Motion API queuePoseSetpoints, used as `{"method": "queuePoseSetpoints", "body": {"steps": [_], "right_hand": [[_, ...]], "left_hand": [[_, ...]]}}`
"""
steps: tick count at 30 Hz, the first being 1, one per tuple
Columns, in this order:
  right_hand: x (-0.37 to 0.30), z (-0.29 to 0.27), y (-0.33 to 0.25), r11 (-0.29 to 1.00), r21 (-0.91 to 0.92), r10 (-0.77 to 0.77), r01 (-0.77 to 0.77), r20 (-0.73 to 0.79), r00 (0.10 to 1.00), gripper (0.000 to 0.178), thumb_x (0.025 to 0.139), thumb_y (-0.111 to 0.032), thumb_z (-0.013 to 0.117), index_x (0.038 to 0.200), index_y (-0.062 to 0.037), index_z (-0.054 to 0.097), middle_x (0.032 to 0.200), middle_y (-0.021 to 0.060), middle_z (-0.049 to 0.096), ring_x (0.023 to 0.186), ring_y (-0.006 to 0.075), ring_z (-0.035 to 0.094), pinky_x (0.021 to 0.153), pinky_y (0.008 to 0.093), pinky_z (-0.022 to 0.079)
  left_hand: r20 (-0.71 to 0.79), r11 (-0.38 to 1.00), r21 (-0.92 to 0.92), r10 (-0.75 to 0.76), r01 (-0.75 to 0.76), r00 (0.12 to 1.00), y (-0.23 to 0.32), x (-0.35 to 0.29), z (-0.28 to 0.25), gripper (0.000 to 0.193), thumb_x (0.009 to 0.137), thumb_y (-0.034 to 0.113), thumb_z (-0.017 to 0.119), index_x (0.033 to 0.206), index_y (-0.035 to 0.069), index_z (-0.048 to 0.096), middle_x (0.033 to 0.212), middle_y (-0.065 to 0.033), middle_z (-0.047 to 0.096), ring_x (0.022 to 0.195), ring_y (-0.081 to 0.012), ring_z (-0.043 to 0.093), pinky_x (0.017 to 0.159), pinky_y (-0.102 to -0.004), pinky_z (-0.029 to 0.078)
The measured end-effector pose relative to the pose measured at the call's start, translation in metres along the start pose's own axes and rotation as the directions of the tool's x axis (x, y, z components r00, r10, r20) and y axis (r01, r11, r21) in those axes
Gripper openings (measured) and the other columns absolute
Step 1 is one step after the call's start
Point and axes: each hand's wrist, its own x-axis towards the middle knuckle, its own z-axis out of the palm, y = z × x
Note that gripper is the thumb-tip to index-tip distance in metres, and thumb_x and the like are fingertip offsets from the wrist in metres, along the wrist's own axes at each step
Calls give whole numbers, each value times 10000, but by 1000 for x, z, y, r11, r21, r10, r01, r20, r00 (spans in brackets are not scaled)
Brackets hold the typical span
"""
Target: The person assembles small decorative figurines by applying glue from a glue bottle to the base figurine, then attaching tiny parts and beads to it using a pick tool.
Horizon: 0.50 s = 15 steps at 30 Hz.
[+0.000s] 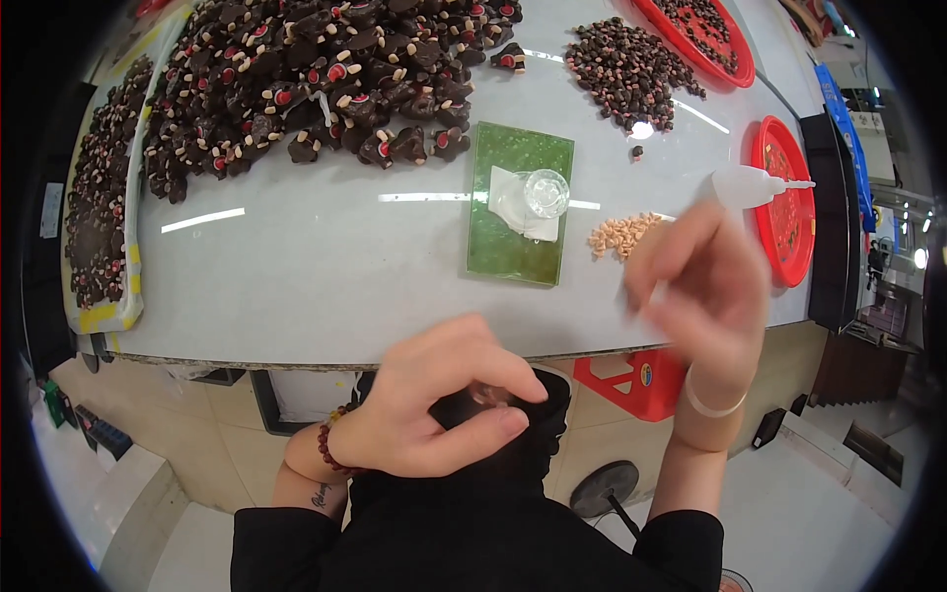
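My left hand point(444, 400) is in front of the table's near edge, palm turned up and thumb and fingers curled together. Between them sits a small dark brownish thing, mostly hidden and too small to name. My right hand point(705, 286) is over the near right of the table, smeared by motion, its fingers curled. It is nearest to a small heap of cream-coloured pieces point(623, 235). Just past it is a white squeeze bottle point(747, 185) with a thin nozzle pointing right; whether they touch I cannot tell.
A green board point(518, 259) holds a white scrap and a small clear round dish point(546, 192). Behind are a large pile of dark brown pieces point(326, 69) with cream and red parts, a heap of smaller dark bits point(626, 69) and red trays point(807, 252). A long tray point(128, 314) stands left.
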Motion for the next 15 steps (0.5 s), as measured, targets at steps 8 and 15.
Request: {"method": "queuePoseSetpoints", "body": {"steps": [8,15], "right_hand": [[-26,35,22,825,459,225,-329,266,937,217,760,86,622,912,-4,496,873,79,598,815,115,590,725,249,483],[-28,46,24,925,333,164,-183,84,983,182,752,79,638,908,15,572,860,86,619,749,131,602,664,251,495]], "left_hand": [[21,804,507,349,-311,937,-4,1,-1,177,709,211,764,845,134,680,718,13,479,568,-137,430,501,-250,336],[-74,747,601,407,-285,910,-9,-2,3,155,759,176,720,861,108,626,732,4,448,585,-148,415,507,-270,333]]}}
